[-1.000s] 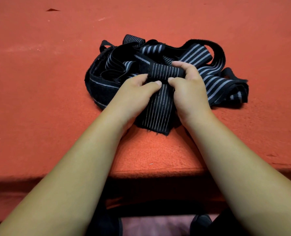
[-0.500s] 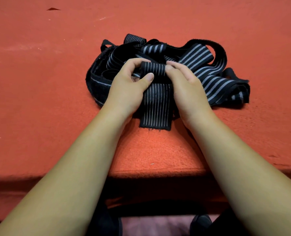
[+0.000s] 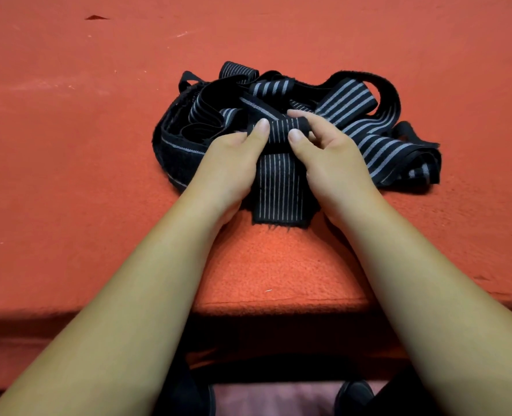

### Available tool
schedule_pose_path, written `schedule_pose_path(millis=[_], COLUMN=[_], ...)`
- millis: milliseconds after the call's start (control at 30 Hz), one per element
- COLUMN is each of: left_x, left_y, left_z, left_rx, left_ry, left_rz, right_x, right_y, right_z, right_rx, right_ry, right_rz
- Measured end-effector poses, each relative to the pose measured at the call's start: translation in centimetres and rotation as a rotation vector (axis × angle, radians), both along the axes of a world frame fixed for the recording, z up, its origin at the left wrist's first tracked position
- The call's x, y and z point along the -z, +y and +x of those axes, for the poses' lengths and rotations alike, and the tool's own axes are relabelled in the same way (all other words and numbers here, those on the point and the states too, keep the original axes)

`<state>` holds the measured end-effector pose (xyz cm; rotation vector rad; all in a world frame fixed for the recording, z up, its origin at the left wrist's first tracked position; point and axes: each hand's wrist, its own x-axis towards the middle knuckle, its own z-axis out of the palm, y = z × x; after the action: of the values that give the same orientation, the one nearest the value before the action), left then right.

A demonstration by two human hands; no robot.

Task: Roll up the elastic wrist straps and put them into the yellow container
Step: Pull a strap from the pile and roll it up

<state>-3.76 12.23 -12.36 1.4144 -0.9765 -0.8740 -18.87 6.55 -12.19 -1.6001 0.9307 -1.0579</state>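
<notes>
A black strap (image 3: 278,190) with thin pale stripes lies at the centre of the frame, its frayed flat end pointing toward the lower edge and its far end wound into a small roll (image 3: 281,127). The left hand (image 3: 230,163) and right hand (image 3: 332,157) both pinch this roll, each thumb pressed on its near side and the right fingers curled over its top. Just behind, touching it, a tangled pile of straps (image 3: 368,121) spreads toward the upper right on a red felt-like surface (image 3: 84,160), which stretches wide to the left and above, with its front edge crossing the lower third of the frame.
</notes>
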Motion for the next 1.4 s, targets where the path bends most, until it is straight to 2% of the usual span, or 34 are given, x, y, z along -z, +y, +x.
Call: schedule_pose_path(millis=[100,200,400,533,733,900,1067,1233,1400], left_x=[0.0,-0.1,-0.3,-0.2,-0.1,-0.5,-0.6,-1.2,-1.3], left_y=[-0.2,-0.1,-0.1,0.1,-0.1,0.0,-0.2,0.3,0.5], left_z=[0.1,-0.2,-0.4,-0.5,-0.6,-1.1,-0.7,-1.5,-1.6], left_rx=[0.024,0.026,0.031,0.021,0.006,0.012,-0.023,0.021,0.031], left_ry=[0.095,0.093,0.131,0.091,0.053,0.12,0.122,0.191,0.192], left_rz=[-0.076,-0.125,-0.097,-0.062,-0.117,-0.041,-0.1,-0.081,-0.065], right_x=[-0.4,-0.6,0.0,0.1,-0.4,-0.2,-0.1,-0.5,-1.0], right_y=[0.2,0.4,-0.4,-0.3,-0.3,-0.4,-0.5,-0.5,-0.3], right_z=[0.0,0.0,-0.4,-0.3,-0.4,-0.4,0.3,0.2,0.1], right_rx=[0.005,0.036,0.047,0.038,0.072,0.065,0.013,0.058,0.053], right_ry=[-0.011,0.048,0.043,0.023,0.168,0.082,-0.091,-0.19,-0.172], right_rz=[0.061,0.095,0.094,0.07,0.12,0.109,0.231,0.226,0.23])
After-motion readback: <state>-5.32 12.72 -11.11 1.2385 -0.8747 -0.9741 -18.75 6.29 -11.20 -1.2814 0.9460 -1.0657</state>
